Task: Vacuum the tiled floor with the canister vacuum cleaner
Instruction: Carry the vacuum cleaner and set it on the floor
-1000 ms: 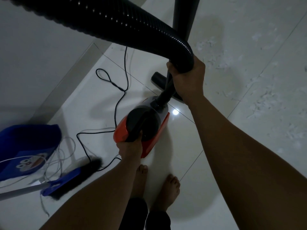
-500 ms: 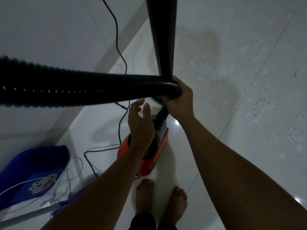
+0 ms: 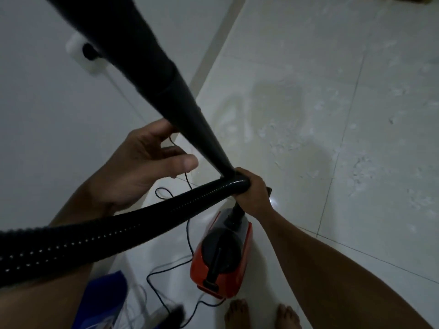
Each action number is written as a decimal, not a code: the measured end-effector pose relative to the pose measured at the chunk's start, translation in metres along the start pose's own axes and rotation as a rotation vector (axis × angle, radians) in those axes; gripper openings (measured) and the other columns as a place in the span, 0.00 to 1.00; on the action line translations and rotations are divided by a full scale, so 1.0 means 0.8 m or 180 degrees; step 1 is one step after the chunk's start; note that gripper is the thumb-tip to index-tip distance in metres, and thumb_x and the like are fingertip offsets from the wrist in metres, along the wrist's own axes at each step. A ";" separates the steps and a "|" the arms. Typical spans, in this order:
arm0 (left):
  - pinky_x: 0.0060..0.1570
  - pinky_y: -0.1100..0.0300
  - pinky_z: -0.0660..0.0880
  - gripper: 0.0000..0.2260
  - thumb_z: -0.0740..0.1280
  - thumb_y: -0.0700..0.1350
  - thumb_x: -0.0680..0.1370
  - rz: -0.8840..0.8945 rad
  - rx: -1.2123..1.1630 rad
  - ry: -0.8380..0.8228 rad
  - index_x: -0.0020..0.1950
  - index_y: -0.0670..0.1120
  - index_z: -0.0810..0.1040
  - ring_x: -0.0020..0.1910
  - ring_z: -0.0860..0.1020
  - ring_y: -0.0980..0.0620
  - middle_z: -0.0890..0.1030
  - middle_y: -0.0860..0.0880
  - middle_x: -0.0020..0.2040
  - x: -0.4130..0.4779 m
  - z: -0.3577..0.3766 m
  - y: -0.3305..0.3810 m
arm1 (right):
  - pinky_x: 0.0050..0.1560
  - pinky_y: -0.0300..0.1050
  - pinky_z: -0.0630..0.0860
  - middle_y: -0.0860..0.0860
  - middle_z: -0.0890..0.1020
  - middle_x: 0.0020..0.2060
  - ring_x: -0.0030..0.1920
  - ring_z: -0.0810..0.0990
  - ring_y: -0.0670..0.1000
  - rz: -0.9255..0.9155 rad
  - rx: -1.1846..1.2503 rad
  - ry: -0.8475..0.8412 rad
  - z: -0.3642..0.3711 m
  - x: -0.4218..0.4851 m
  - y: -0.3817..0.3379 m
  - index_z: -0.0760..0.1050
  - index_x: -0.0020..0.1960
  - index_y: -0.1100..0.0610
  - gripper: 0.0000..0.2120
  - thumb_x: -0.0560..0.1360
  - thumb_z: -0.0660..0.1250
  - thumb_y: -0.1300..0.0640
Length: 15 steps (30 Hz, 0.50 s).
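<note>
On the tiled floor [image 3: 308, 115], the red canister vacuum [image 3: 223, 257] stands just ahead of your feet [image 3: 237, 314], long axis pointing away from you. The black wand [image 3: 142, 67] slants from upper left to your right hand [image 3: 253, 194], which grips the hose [image 3: 118, 231] end; your left hand [image 3: 140, 167] hovers loose, empty.

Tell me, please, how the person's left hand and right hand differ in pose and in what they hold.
The left hand is open, fingers loosely bent, and holds nothing; the right hand grips the hose where it joins the tube. The left hand shows its palm and thumb; the right hand shows its back. The left hand is beside the tube, the right hand at its lower end. Both are bare.
</note>
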State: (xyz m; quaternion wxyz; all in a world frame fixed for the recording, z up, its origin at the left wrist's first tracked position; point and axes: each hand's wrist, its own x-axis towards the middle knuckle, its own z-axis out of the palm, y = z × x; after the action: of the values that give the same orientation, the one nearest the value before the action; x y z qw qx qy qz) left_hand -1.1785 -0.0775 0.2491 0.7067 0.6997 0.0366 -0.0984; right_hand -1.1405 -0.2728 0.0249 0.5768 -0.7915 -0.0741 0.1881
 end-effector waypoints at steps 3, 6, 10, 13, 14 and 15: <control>0.37 0.49 0.69 0.25 0.79 0.60 0.67 0.0089 0.0106 -0.0091 0.63 0.60 0.82 0.34 0.76 0.43 0.81 0.47 0.65 0.001 -0.002 0.036 | 0.48 0.38 0.79 0.48 0.83 0.41 0.44 0.83 0.44 0.0181 0.0140 0.0036 -0.006 -0.011 -0.029 0.77 0.56 0.56 0.17 0.71 0.78 0.56; 0.35 0.50 0.74 0.25 0.77 0.56 0.70 0.0121 0.0346 -0.0210 0.67 0.59 0.79 0.34 0.80 0.43 0.81 0.45 0.64 -0.001 0.006 0.079 | 0.42 0.32 0.77 0.53 0.82 0.40 0.40 0.82 0.45 0.0205 0.0230 0.0030 -0.024 -0.024 -0.070 0.75 0.55 0.58 0.17 0.71 0.78 0.58; 0.39 0.54 0.79 0.21 0.69 0.47 0.74 -0.0132 0.0178 -0.0324 0.67 0.59 0.79 0.41 0.84 0.39 0.80 0.44 0.62 0.009 0.023 0.145 | 0.45 0.29 0.76 0.47 0.82 0.46 0.45 0.82 0.42 0.0346 0.0294 -0.0166 -0.051 -0.038 -0.125 0.69 0.62 0.50 0.27 0.69 0.79 0.62; 0.38 0.54 0.81 0.19 0.70 0.55 0.74 -0.0535 -0.0463 -0.0554 0.65 0.55 0.81 0.41 0.84 0.38 0.81 0.44 0.56 0.013 0.023 0.205 | 0.55 0.33 0.75 0.47 0.81 0.57 0.57 0.80 0.43 0.0311 -0.0073 -0.0338 -0.072 -0.045 -0.180 0.64 0.67 0.40 0.45 0.57 0.85 0.47; 0.38 0.52 0.82 0.24 0.72 0.60 0.73 -0.0550 -0.0496 -0.0713 0.67 0.54 0.80 0.43 0.84 0.38 0.82 0.45 0.56 0.013 0.021 0.218 | 0.55 0.30 0.72 0.46 0.79 0.60 0.58 0.78 0.40 0.0374 -0.0148 -0.0408 -0.078 -0.046 -0.193 0.63 0.70 0.42 0.49 0.56 0.85 0.46; 0.40 0.50 0.83 0.26 0.73 0.62 0.73 -0.0493 -0.0535 -0.0925 0.68 0.53 0.79 0.45 0.85 0.37 0.82 0.45 0.57 0.012 0.018 0.226 | 0.53 0.26 0.71 0.45 0.77 0.61 0.57 0.77 0.37 0.0407 -0.0165 -0.0465 -0.083 -0.050 -0.209 0.62 0.72 0.46 0.51 0.56 0.86 0.48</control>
State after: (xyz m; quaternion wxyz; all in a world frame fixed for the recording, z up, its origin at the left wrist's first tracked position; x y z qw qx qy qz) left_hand -1.1355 -0.0925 0.4253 0.7508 0.6118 -0.0040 -0.2492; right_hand -1.1350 -0.2905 0.2083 0.5359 -0.7935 -0.0702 0.2798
